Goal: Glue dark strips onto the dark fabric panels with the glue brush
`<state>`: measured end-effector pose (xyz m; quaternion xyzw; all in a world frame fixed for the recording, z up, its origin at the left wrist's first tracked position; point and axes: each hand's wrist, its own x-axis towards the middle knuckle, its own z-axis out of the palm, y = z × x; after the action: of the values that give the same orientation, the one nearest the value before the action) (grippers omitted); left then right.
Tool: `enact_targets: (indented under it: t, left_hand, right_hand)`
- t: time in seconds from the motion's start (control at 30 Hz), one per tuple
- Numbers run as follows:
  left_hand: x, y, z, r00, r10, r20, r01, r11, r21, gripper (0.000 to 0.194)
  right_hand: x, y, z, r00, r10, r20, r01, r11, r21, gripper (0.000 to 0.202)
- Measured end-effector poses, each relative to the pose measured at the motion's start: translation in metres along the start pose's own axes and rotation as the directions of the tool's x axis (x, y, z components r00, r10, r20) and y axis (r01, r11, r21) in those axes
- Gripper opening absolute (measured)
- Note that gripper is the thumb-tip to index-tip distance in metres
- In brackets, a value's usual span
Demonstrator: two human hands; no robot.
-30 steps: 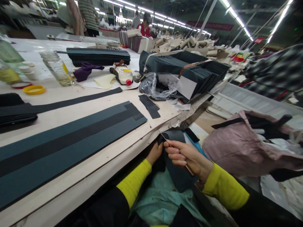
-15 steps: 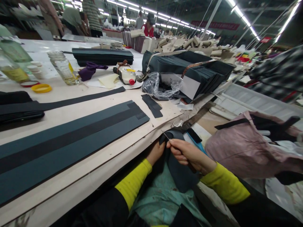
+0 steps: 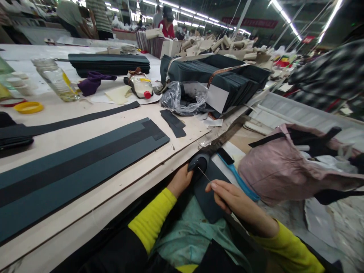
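My left hand (image 3: 180, 180) is closed on the curled upper end of a dark teal leather-like piece (image 3: 209, 199), just off the table's edge. Most of its fingers are hidden behind the material. In my right hand (image 3: 231, 197), pinched between thumb and forefinger, is a thin metal rod (image 3: 205, 176). Its far tip reaches the dark curl beside my left hand; whether it pierces the material I cannot tell. The lower part of the piece hangs over a green cloth (image 3: 189, 231) on my lap.
A long teal panel with a black strip (image 3: 85, 159) lies on the table. Behind are a strapped stack of dark pieces (image 3: 204, 74), a plastic bag (image 3: 184, 96) and a glass jar (image 3: 55, 79). A blue-handled brush (image 3: 239, 176) and pink bag (image 3: 270, 163) are at right.
My right hand has drawn back right and downward, away from my left hand, showing more of the metal rod. The whole view has shifted slightly.
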<state>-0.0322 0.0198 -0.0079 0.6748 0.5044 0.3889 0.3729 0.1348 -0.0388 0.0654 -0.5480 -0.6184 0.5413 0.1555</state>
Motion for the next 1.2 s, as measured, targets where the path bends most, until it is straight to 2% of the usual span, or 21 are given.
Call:
enact_targets:
  t: [0.17,0.3,0.4,0.6,1.2]
  left_hand:
    - [-0.003,0.009,-0.002,0.994,0.109,0.034,-0.112,0.988,0.106,0.032]
    - [-0.006,0.015,-0.004,0.996,0.074,0.052,-0.082,0.977,0.198,0.041]
    - [-0.007,0.017,-0.004,0.995,0.088,0.042,-0.096,0.967,0.236,0.044]
    - [-0.008,0.018,-0.003,0.991,0.129,0.021,-0.13,0.96,0.247,0.048]
    - [-0.011,0.023,-0.004,0.996,0.079,0.053,-0.091,0.942,0.323,0.055]
  right_hand:
    - [0.001,0.001,0.0,1.0,-0.011,-0.019,0.011,1.0,-0.025,0.039]
    - [0.001,0.003,0.0,0.999,-0.028,-0.04,0.027,0.999,-0.023,0.04]
    - [0.0,0.003,0.001,0.999,-0.019,-0.043,0.018,1.0,-0.015,0.04]
    - [0.0,0.001,0.0,0.999,-0.009,-0.042,0.008,1.0,-0.015,0.04]
    - [-0.003,0.0,0.003,0.999,0.025,-0.044,-0.023,0.998,0.057,0.041]
